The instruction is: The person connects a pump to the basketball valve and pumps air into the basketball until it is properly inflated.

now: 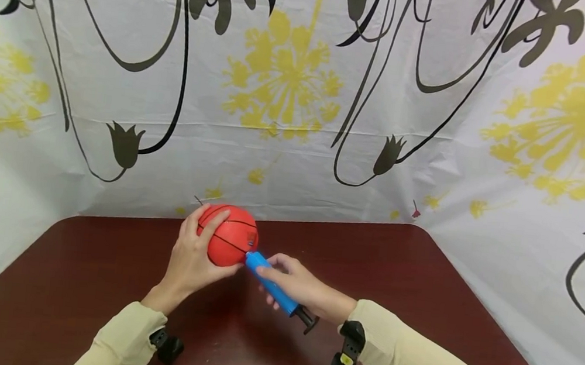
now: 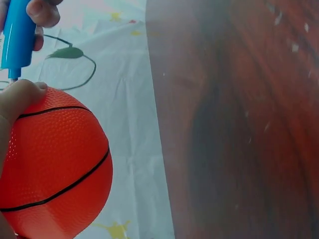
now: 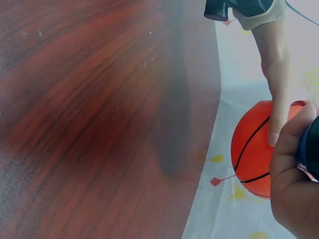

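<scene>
A small red-orange basketball (image 1: 232, 229) with black seam lines is gripped by my left hand (image 1: 195, 255), fingers over its top left and thumb along its lower side. My right hand (image 1: 296, 283) holds a blue hand pump (image 1: 274, 286) round its barrel. The pump's black T-shaped handle (image 1: 307, 320) sticks out toward the lower right. In the left wrist view the pump's narrow tip (image 2: 15, 73) meets the ball (image 2: 60, 159) beside my left thumb (image 2: 25, 97). From the right wrist, my right hand (image 3: 299, 184) overlaps the ball (image 3: 251, 149).
A dark reddish-brown wooden table (image 1: 394, 274) lies under the hands. White cloth (image 1: 293, 176) with yellow and grey flower prints hangs behind it and along both sides. Black wrist cameras (image 1: 347, 352) are strapped over cream sleeves (image 1: 413, 353).
</scene>
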`<control>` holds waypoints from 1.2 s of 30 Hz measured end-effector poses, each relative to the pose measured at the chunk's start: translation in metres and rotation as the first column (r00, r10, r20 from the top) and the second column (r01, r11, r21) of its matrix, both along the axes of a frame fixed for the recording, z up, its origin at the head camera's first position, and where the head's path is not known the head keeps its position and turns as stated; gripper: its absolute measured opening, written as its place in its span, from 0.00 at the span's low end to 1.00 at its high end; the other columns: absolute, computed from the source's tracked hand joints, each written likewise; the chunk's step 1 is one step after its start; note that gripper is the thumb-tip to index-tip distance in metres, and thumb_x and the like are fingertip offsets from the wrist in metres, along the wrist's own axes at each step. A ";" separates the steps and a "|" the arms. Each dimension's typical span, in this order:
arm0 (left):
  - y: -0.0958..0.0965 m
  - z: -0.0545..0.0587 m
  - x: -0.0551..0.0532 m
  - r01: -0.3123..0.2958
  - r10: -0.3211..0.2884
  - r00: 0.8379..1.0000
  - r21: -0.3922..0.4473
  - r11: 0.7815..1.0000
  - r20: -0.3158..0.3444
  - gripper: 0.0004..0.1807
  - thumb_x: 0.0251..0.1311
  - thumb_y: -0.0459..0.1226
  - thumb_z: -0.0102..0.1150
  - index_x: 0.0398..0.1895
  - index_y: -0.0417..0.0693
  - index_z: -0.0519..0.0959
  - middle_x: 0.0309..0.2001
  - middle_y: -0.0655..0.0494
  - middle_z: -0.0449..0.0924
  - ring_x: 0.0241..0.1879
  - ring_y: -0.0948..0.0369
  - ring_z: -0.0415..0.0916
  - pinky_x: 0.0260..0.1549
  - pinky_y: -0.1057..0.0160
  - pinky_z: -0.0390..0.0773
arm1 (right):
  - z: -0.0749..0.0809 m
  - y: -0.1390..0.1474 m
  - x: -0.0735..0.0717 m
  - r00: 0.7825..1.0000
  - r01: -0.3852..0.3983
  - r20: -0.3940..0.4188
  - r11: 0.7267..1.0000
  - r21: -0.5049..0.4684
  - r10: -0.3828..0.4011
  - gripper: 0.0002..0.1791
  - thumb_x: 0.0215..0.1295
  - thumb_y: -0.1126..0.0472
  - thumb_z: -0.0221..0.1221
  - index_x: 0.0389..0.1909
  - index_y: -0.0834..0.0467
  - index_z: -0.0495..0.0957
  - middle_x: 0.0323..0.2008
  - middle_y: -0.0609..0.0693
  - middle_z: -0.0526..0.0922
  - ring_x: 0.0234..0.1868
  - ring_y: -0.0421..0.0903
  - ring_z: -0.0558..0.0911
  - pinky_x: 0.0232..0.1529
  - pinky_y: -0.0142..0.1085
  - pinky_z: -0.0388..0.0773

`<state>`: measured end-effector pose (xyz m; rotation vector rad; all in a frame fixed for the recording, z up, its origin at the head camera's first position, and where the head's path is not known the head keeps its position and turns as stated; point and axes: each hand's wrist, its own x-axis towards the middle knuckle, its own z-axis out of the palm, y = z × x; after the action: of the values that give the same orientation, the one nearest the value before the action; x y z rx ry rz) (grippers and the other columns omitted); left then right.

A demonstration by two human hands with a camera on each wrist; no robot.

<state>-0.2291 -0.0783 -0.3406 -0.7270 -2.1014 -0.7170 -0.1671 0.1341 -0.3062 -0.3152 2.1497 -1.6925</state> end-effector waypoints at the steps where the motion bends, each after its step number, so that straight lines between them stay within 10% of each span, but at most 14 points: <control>1: -0.002 0.001 -0.001 -0.004 0.003 1.000 -0.007 1.000 -0.009 0.49 0.21 0.51 0.73 0.57 0.52 0.65 0.57 0.38 0.58 0.53 0.42 0.59 0.31 0.45 0.74 | 0.000 -0.001 -0.001 1.000 -0.004 -0.007 1.000 0.005 0.004 0.22 0.61 0.51 0.53 0.48 0.63 0.64 0.31 0.55 0.76 0.22 0.43 0.76 0.25 0.35 0.76; 16: -0.005 0.008 -0.003 0.007 -0.005 0.997 -0.026 1.000 0.076 0.48 0.24 0.46 0.73 0.57 0.53 0.64 0.58 0.42 0.58 0.54 0.46 0.58 0.32 0.46 0.74 | 0.006 0.003 -0.002 0.936 -0.024 -0.335 0.969 0.247 0.109 0.21 0.60 0.54 0.54 0.49 0.62 0.64 0.27 0.52 0.74 0.19 0.48 0.76 0.20 0.38 0.74; 23: -0.002 0.011 -0.008 0.035 -0.030 0.989 -0.028 0.999 0.147 0.46 0.26 0.45 0.73 0.57 0.53 0.64 0.57 0.44 0.58 0.54 0.47 0.57 0.33 0.48 0.74 | 0.007 0.004 0.001 0.788 0.145 -0.592 0.882 0.448 0.171 0.20 0.57 0.54 0.57 0.47 0.60 0.66 0.28 0.46 0.74 0.24 0.38 0.74 0.25 0.29 0.72; 25: -0.003 0.011 -0.007 0.041 -0.035 0.984 -0.031 0.999 0.174 0.46 0.25 0.44 0.73 0.57 0.52 0.64 0.57 0.44 0.58 0.54 0.47 0.56 0.33 0.48 0.74 | 0.008 0.004 0.002 0.818 0.103 -0.549 0.895 0.433 0.172 0.21 0.58 0.54 0.56 0.47 0.60 0.66 0.28 0.47 0.74 0.23 0.39 0.74 0.24 0.30 0.73; 27: -0.004 0.011 -0.007 0.046 -0.038 0.979 -0.031 0.998 0.201 0.46 0.25 0.44 0.74 0.57 0.53 0.64 0.56 0.44 0.58 0.54 0.47 0.57 0.34 0.48 0.74 | 0.008 0.005 0.001 0.897 0.006 -0.417 0.939 0.343 0.146 0.21 0.59 0.53 0.55 0.48 0.62 0.65 0.28 0.49 0.75 0.22 0.41 0.75 0.23 0.32 0.74; 30: -0.005 0.012 -0.006 0.059 -0.051 0.974 -0.030 0.998 0.222 0.46 0.25 0.43 0.74 0.57 0.52 0.64 0.56 0.44 0.58 0.53 0.47 0.57 0.34 0.48 0.74 | 0.008 0.007 0.000 0.995 -0.080 -0.048 0.996 0.041 0.082 0.26 0.59 0.49 0.53 0.51 0.64 0.63 0.29 0.53 0.75 0.20 0.41 0.75 0.23 0.32 0.74; 33: -0.006 0.014 -0.005 0.072 -0.063 0.972 -0.032 0.997 0.227 0.46 0.25 0.44 0.74 0.57 0.52 0.64 0.55 0.44 0.58 0.53 0.47 0.57 0.35 0.48 0.73 | 0.008 0.008 0.001 0.974 -0.018 0.219 0.986 -0.168 0.055 0.33 0.57 0.45 0.53 0.54 0.65 0.61 0.32 0.54 0.75 0.22 0.39 0.74 0.25 0.29 0.73; 36: -0.008 0.015 -0.005 0.082 -0.070 0.968 -0.040 0.996 0.240 0.46 0.26 0.44 0.74 0.57 0.52 0.64 0.55 0.44 0.58 0.53 0.47 0.57 0.36 0.48 0.73 | 0.007 0.007 0.004 0.989 -0.048 0.137 0.993 -0.112 0.063 0.31 0.58 0.46 0.53 0.54 0.65 0.61 0.31 0.53 0.75 0.21 0.39 0.74 0.25 0.30 0.73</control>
<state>-0.2342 -0.0862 -0.3260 -0.7852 -2.3263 -0.8323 -0.1629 0.1408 -0.2988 -0.2747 1.9360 -1.7494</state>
